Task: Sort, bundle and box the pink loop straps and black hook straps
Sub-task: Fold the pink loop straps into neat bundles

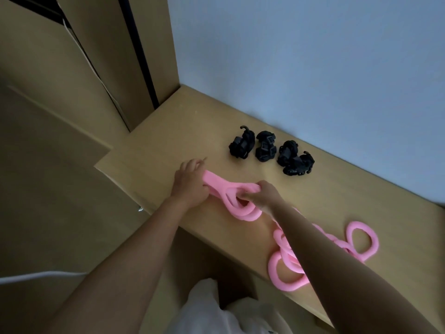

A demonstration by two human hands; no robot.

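Nearest, white fabric (216,309) sits at the bottom edge, and just beyond it loose pink loop straps (273,265) sprawl on the tan tabletop (192,131) beneath the right forearm. They are soft, rounded, foam-like rings, tangled and probably waiting to be gathered. Further in, both hands work a gathered bunch of pink loops (231,188) just above the tabletop edge. The left hand (190,182) is closed around one flattened end, and the right hand (265,194) has its fingers curled through the other end, seemingly pulling the loops taut and aligned for bundling. Beyond them, four black hook strap bundles (265,147) lie in a row near the pale blue wall (313,68). They look compact, matte and knobbly, set apart from the pink, which suggests that sort is done. Tall cardboard boxes (108,56) stand at far left.
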